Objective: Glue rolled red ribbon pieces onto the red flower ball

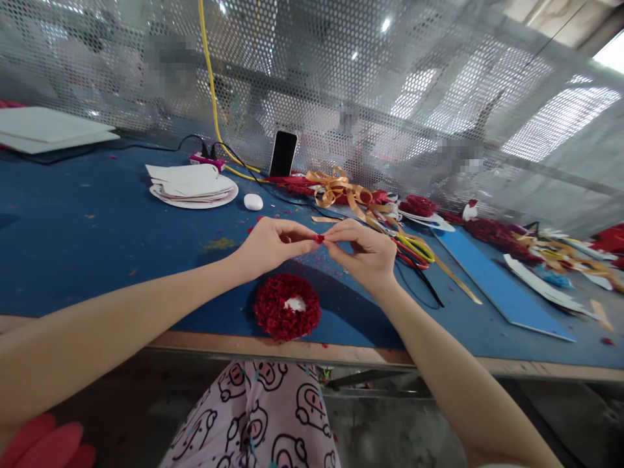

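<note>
My left hand (270, 246) and my right hand (363, 252) meet above the blue table. Thumb and forefinger of each are pinched on a small red piece (319, 238), mostly hidden by the fingertips, so I cannot tell if it is paper or ribbon. Just below my hands, near the table's front edge, lies a round dark red ruffled rosette (286, 307) with a white patch in its middle. Right of my right hand are scissors with yellow handles (418, 248) and a red-handled pair (409, 255).
White paper cutouts (190, 185) and a white oval case (253, 201) lie at the back left. A phone (283, 153) leans against the perforated metal screen. Gold ribbon (336, 187) is heaped behind my hands. Right of the scissors lies a light blue board (502, 279).
</note>
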`<state>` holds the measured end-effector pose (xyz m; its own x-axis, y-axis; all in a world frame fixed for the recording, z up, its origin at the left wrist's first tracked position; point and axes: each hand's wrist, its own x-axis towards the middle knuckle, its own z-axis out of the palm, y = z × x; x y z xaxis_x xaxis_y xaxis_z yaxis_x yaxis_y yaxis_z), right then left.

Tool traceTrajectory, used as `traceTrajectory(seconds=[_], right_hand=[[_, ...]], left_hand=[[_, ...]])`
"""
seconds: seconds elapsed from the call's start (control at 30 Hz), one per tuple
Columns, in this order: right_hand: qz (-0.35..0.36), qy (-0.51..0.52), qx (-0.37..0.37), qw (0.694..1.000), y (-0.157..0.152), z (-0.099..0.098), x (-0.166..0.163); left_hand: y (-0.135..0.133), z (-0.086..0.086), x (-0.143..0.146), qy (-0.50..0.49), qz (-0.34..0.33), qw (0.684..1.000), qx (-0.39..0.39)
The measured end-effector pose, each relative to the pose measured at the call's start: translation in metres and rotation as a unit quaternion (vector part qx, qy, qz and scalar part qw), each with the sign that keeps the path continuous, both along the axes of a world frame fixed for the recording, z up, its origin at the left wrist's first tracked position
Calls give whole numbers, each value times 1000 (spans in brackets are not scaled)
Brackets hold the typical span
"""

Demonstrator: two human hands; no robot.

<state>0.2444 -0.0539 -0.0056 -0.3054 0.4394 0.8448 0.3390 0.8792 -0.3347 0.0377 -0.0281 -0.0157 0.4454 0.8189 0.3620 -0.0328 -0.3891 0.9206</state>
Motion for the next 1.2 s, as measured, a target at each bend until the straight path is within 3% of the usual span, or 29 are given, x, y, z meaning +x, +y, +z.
traceTrajectory(seconds=[0.63,1.2], right_hand=[[-48,-26,76,996,-6,3,-10],[-63,26,48,997,-9,-3,-15]], left_hand=[[-9,-1,-1,1,62,994,87],[-12,0,0,-2,81,993,84]])
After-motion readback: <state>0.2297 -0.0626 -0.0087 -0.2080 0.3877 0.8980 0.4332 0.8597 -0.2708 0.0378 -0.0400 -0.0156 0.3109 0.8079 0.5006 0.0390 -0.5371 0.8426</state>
